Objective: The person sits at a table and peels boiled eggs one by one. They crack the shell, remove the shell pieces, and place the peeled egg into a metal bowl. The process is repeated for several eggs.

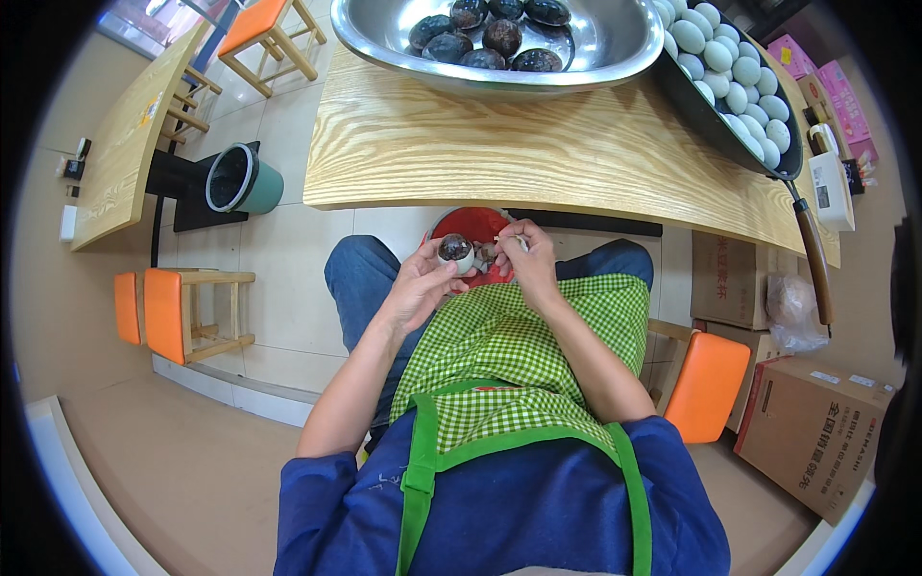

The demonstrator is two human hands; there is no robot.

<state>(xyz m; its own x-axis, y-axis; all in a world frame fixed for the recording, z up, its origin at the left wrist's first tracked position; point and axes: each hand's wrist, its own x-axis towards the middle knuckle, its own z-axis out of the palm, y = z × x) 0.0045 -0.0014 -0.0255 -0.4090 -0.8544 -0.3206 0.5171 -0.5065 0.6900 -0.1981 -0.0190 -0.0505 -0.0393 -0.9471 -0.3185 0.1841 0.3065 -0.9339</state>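
- Cups a half-peeled egg point(455, 250) in the closed left hand point(418, 283), over the red bucket point(461, 222); best held lightly, by the remaining pale shell.
- Pinches a pale fragment point(521, 244), likely shell, in the right hand point(533, 257); lift small flakes, sparing the glossy dark dome.
- Beyond, on the smooth wood-grain table point(480, 154): shiny, dark ovals point(502, 36) in a polished metal bowl point(615, 43).
- Beside it: matte, pale eggs point(717, 55) heaped in a black pan point(715, 119).

Partly peeled dark egg point(455, 249)
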